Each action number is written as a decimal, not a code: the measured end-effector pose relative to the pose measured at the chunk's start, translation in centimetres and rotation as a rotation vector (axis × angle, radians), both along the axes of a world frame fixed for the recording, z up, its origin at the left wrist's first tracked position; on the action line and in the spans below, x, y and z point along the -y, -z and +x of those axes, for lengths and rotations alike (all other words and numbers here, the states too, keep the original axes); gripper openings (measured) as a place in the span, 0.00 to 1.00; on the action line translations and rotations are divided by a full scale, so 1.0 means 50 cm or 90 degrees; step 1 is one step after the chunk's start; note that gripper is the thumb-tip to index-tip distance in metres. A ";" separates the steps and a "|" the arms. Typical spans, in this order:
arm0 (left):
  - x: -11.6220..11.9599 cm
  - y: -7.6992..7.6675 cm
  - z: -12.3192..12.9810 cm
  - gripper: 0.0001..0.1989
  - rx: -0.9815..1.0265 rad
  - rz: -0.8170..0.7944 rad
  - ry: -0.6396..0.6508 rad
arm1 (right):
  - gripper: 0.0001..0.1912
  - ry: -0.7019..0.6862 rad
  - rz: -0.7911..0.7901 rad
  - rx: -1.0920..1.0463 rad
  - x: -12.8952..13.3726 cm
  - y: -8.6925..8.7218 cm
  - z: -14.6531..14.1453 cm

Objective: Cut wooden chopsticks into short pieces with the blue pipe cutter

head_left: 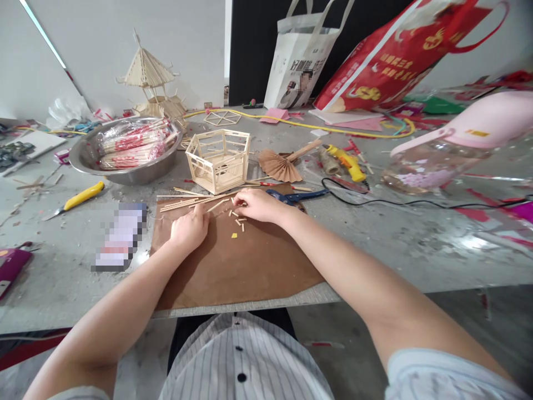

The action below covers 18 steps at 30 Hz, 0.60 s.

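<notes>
My left hand [190, 226] is closed at the left of the brown mat [233, 272], pinching a thin wooden stick [219, 205] that slants up to the right. My right hand [260, 204] curls over the mat's upper part, its fingertips down among several short cut stick pieces [238, 222]; what lies between them is too small to tell. Long loose sticks [183, 204] lie along the mat's back edge, beyond my left hand. Just behind stands a six-sided stick frame [219, 161]. Blue-handled scissors [300, 195] rest beside my right wrist.
A metal bowl [125, 176] of wrapped stick bundles stands back left, near a stick pagoda [147, 72]. A yellow knife [83, 196] and a phone [120, 236] lie left. Rightward are a yellow glue gun [345, 162], its black cable [400, 204] and a pink-lidded bottle [437, 153].
</notes>
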<state>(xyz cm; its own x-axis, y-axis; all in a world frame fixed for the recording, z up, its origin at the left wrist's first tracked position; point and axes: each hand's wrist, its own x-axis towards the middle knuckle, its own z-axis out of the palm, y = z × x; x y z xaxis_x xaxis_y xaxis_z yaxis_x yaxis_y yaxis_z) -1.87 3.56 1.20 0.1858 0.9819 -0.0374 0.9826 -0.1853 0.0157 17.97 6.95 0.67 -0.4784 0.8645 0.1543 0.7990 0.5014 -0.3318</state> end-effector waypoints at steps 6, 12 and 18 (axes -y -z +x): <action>-0.002 0.007 -0.004 0.18 0.003 0.020 0.014 | 0.11 -0.061 -0.090 -0.006 0.018 -0.014 -0.001; 0.003 0.000 0.001 0.20 -0.007 0.005 0.004 | 0.11 -0.077 -0.084 0.007 0.013 -0.008 -0.008; 0.001 0.001 -0.001 0.20 -0.012 0.011 0.012 | 0.10 -0.118 -0.066 0.043 0.008 -0.008 -0.021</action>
